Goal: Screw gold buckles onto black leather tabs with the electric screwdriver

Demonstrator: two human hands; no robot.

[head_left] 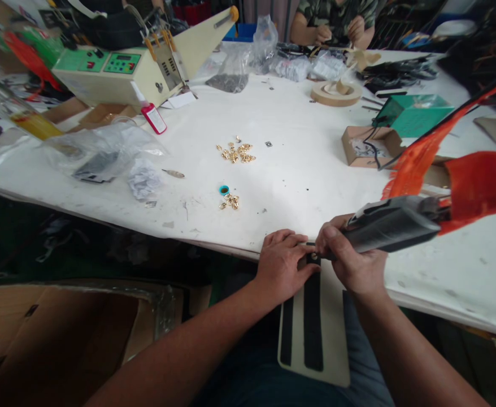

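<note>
My left hand (282, 261) presses its closed fingers on the top end of a black strap (313, 316), which lies on a cream board (335, 350) across my lap at the table's front edge. My right hand (349, 257) grips a dark grey electric tool (390, 225), its tip touching a small metal fitting on the strap's end. Two piles of small gold metal fittings lie on the white table: a larger pile (236, 152) further back and a smaller pile (230, 202) beside a small blue cap (223, 190).
A cream and green machine (121, 70) stands at the back left, with clear plastic bags (99, 150) in front of it. Cardboard boxes (364, 146), a green box (413, 113) and red-orange fabric (477, 186) sit at right. Another person (336, 22) works across the table. A brown carton (53, 333) stands below left.
</note>
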